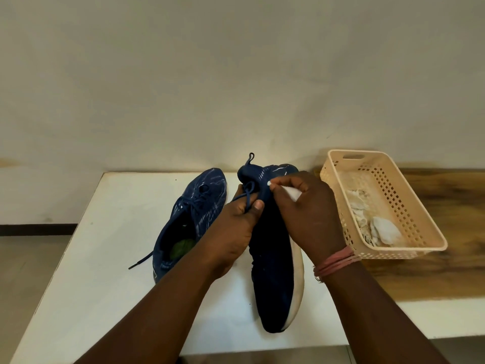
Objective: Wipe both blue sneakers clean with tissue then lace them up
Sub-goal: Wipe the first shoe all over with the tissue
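Two blue sneakers are on the white table point(110, 258). The left sneaker point(194, 206) lies flat, laces loose, one lace end trailing toward the front left. The right sneaker point(275, 274) is tipped on its side, its white sole edge facing right and its heel loop pointing away from me. My left hand point(236, 227) grips this sneaker near its collar, with a lace under the fingers. My right hand point(307, 211) presses a small white tissue point(292, 193) against the sneaker's upper near the heel.
A beige perforated plastic basket point(409, 206) with crumpled used tissues point(378, 227) stands to the right on a wooden surface point(433, 274). A plain wall runs behind the table. The table's left edge drops to the floor.
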